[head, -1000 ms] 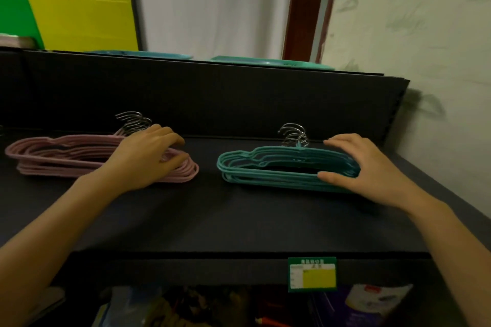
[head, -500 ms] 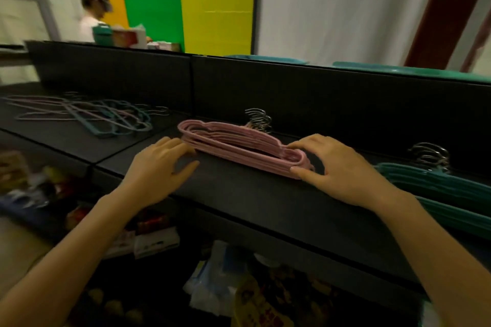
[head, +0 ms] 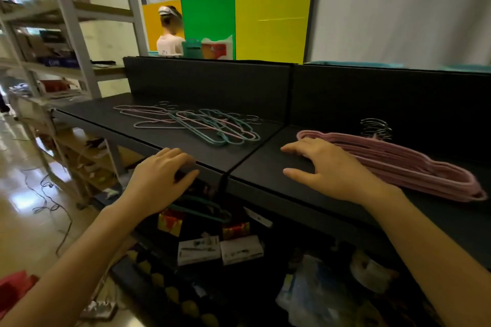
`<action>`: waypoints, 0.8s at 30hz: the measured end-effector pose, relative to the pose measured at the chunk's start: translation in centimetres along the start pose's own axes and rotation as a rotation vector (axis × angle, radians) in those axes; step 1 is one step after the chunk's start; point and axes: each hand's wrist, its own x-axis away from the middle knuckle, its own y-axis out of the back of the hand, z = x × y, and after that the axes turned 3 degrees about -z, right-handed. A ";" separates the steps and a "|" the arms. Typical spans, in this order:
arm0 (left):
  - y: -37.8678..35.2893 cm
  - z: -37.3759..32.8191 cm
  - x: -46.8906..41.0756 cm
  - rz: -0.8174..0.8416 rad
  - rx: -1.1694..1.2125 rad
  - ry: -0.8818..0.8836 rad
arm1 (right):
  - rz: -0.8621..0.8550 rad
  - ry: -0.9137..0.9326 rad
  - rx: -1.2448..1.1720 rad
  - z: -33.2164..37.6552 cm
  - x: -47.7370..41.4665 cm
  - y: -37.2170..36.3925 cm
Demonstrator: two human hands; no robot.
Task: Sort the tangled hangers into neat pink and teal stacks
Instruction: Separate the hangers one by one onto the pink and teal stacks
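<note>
A neat stack of pink hangers (head: 403,162) lies on the right black shelf (head: 265,167), metal hooks (head: 376,129) pointing to the back panel. A tangled pile of pink and teal hangers (head: 196,125) lies flat on the left shelf (head: 106,117). My right hand (head: 326,167) rests flat on the right shelf, fingers spread, touching the pink stack's left end and holding nothing. My left hand (head: 162,175) curls over the front edge of the left shelf. The teal stack is out of view.
A person (head: 170,32) stands far off behind the black back panel (head: 212,79). Grey metal racking (head: 66,34) rises at the left. Boxes and bags (head: 220,249) fill the space below the shelves. Cables (head: 50,202) trail over the shiny floor.
My view has swung left, so the teal stack has left the frame and the tangled pile is nearer. My right hand has slid to the pink stack's left end; my left hand has dropped onto the shelf edge.
</note>
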 end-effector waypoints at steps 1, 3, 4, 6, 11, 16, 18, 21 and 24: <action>0.1 1.4 0.3 0.002 -0.001 -0.001 | -0.004 -0.003 -0.016 0.9 -1.1 -0.8; 0.3 3.5 0.7 -0.001 0.007 0.005 | -0.006 -0.016 -0.048 2.5 -3.2 -2.2; 0.4 4.5 0.8 -0.005 0.014 0.009 | 0.001 -0.030 -0.063 3.2 -4.2 -2.9; 0.6 6.3 0.9 -0.001 0.014 0.016 | 0.025 -0.070 -0.090 4.2 -6.0 -4.1; 0.2 10.1 0.2 0.025 0.034 0.015 | 0.067 -0.185 -0.095 4.8 -10.0 -6.2; -1.4 12.9 -1.4 0.016 0.080 0.018 | 0.032 -0.328 -0.046 3.6 -14.4 -7.8; -2.4 13.9 -2.5 0.027 0.094 0.000 | 0.042 -0.377 -0.028 3.0 -16.4 -8.3; -3.9 15.3 -4.7 0.031 0.110 -0.030 | 0.074 -0.446 -0.018 2.0 -19.4 -9.6; -5.5 16.6 -7.4 0.018 0.144 -0.045 | 0.161 -0.471 0.028 1.4 -21.9 -10.9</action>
